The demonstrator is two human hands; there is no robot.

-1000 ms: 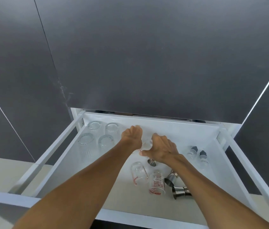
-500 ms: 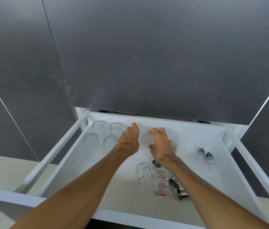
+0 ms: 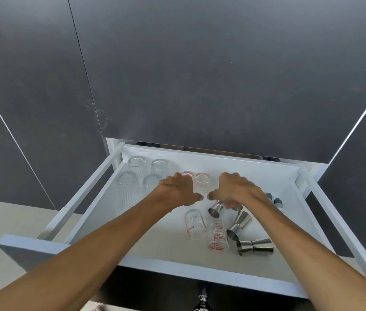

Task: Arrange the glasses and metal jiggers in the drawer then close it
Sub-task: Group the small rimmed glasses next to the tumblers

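Background: dark grey cabinet fronts (image 3: 200,75) fill the upper view, with pale floor to the left.
Drawer: a white drawer (image 3: 200,269) stands pulled out below them, its front edge nearest the camera.
Ribbed glasses: four clear ribbed glasses (image 3: 142,176) stand in a two-by-two block in the back left corner.
Marked glasses, upright: two small glasses with red marks (image 3: 202,182) stand side by side near the back wall, between the hands.
Left hand: the left hand (image 3: 177,190) is curled loosely, fingers against the left small glass; a firm grip cannot be told.
Right hand: the right hand (image 3: 233,189) is curled, thumb tip near the right small glass; what it holds, if anything, is hidden.
Marked glasses, lying: two more red-marked glasses (image 3: 206,230) lie on their sides on the drawer floor.
Jiggers: three metal jiggers (image 3: 240,225) lie tipped over just right of them.
Small bottles: two grey-capped bottles (image 3: 275,202) stand partly behind the right forearm.
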